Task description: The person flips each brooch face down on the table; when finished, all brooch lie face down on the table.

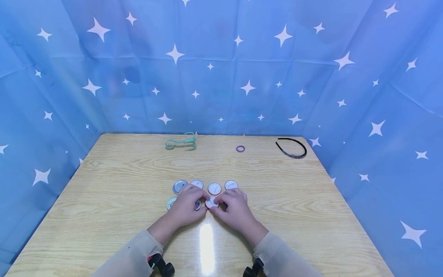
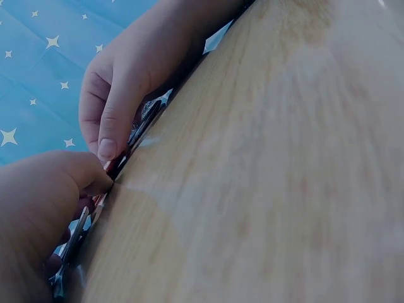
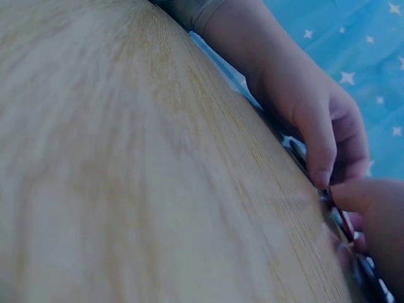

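At the middle of the table in the head view, a flat round white disc (image 1: 212,202) with a dark rim lies between both hands. From its left side, my left hand (image 1: 188,205) pinches the rim with thumb and forefinger. My right hand (image 1: 236,211) does the same from the right. Low against the tabletop, the thumbs and curled fingers also show in the left wrist view, where the right hand (image 2: 123,95) is opposite. Partly under the left hand are a grey disc (image 1: 198,204) and a pale green one (image 1: 170,203). Another dark disc edge is mostly hidden by the right hand.
Behind the hands runs a row of discs: a blue-grey one (image 1: 179,186) and white ones (image 1: 214,188). Near the back edge lie a teal wire-like item (image 1: 181,142), a purple ring (image 1: 240,148) and a black headband (image 1: 294,155). A blue star-patterned curtain (image 1: 207,96) surrounds the table.
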